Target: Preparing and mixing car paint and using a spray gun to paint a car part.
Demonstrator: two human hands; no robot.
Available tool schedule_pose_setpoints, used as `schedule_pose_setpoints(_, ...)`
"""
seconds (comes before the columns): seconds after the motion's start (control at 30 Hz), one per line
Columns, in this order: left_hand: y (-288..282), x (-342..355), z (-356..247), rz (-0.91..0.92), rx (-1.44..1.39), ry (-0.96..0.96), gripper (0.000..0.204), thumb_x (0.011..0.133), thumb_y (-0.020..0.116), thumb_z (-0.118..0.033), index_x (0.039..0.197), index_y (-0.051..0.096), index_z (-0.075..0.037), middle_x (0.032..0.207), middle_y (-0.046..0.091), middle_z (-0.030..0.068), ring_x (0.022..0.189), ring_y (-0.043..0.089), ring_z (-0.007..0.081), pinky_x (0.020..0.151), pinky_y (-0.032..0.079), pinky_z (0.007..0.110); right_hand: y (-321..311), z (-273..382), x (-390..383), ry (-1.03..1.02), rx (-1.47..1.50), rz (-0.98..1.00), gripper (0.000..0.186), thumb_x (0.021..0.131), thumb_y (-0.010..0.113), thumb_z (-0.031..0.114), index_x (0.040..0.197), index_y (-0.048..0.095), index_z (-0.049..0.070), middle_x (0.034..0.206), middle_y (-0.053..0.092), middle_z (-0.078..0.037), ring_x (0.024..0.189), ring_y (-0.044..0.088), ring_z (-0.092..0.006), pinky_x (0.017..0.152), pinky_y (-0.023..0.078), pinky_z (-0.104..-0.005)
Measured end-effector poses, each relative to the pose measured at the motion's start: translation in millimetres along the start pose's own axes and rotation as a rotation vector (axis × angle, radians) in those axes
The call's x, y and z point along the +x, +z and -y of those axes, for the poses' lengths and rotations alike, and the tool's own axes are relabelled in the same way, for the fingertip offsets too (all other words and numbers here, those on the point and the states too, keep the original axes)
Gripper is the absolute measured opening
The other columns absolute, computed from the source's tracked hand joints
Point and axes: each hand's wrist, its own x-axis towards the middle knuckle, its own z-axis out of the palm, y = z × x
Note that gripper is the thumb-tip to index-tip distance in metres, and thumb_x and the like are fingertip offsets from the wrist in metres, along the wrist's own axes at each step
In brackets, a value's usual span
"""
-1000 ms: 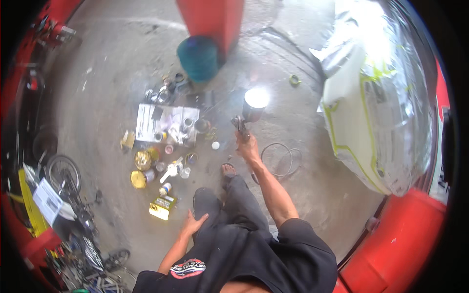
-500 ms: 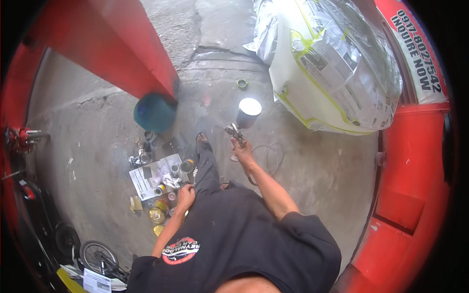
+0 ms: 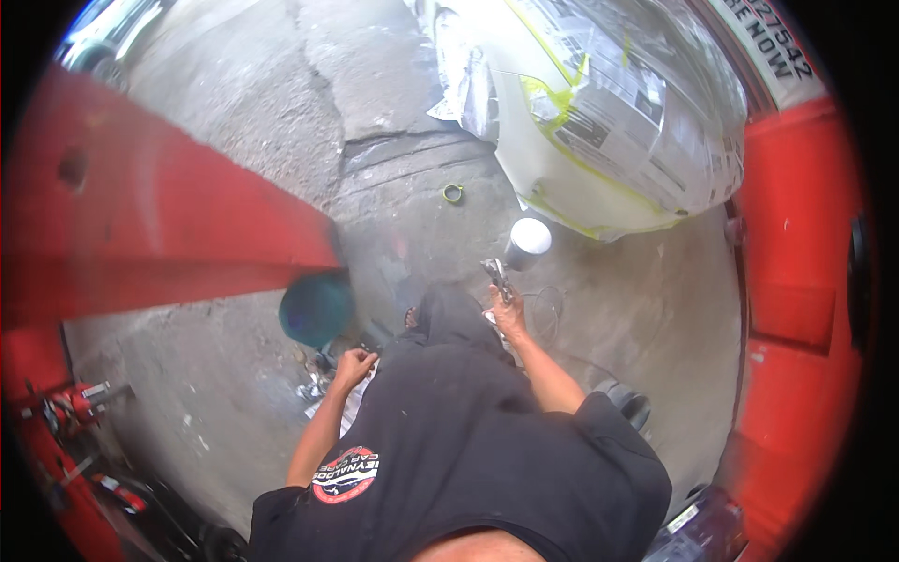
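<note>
My right hand (image 3: 510,317) grips a silver spray gun (image 3: 498,279) with a white-topped dark cup (image 3: 529,242) at its upper end; a thin hose loops on the floor below it. My left hand (image 3: 356,363) has curled fingers beside my dark trouser leg; what they hold, if anything, is hidden. A car panel (image 3: 618,122) masked with paper, plastic and yellow-green tape stands ahead on the right. A small roll of green tape (image 3: 452,194) lies on the concrete floor before it. Cans and paper show partly behind my left hand.
A red post (image 3: 159,215) rises at left, with a teal bucket (image 3: 314,309) at its base. A red wall (image 3: 787,318) runs along the right. Red equipment (image 3: 70,407) and dark vehicle parts (image 3: 140,515) sit at lower left.
My view has swung toward the masked panel, moving the post leftward. My left hand came up from my leg's side; my right still grips the gun. My legs have stepped forward.
</note>
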Motion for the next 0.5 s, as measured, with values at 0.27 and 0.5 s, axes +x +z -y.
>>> schedule_pose_setpoints(0.27, -137.8, 167.2, -110.5, -0.038, 0.326, 0.188, 0.049, 0.088, 0.071, -0.034, 0.121, 0.066, 0.001, 0.108, 0.072, 0.0226, 0.104, 0.070, 0.0333, 0.093, 0.054, 0.040, 9.1, -20.1, 7.9, 0.168, -0.204, -0.546, 0.038, 0.098, 0.064, 0.037, 0.102, 0.061, -0.001, 0.072, 0.058, -0.011, 0.064, 0.055, -0.0211, 0.065, 0.048, -0.0397)
schedule_pose_setpoints(0.5, -236.0, 266.6, -215.1, 0.070, 0.481, 0.220, 0.055, 0.090, 0.068, -0.042, 0.125, 0.065, 0.001, 0.114, 0.070, 0.0238, 0.109, 0.068, 0.0322, 0.094, 0.053, 0.040, 46.2, -25.6, 75.7, 0.373, 0.024, -1.154, 0.044, 0.097, 0.065, 0.037, 0.105, 0.064, -0.006, 0.088, 0.069, -0.020, 0.075, 0.066, -0.0311, 0.072, 0.052, -0.0431)
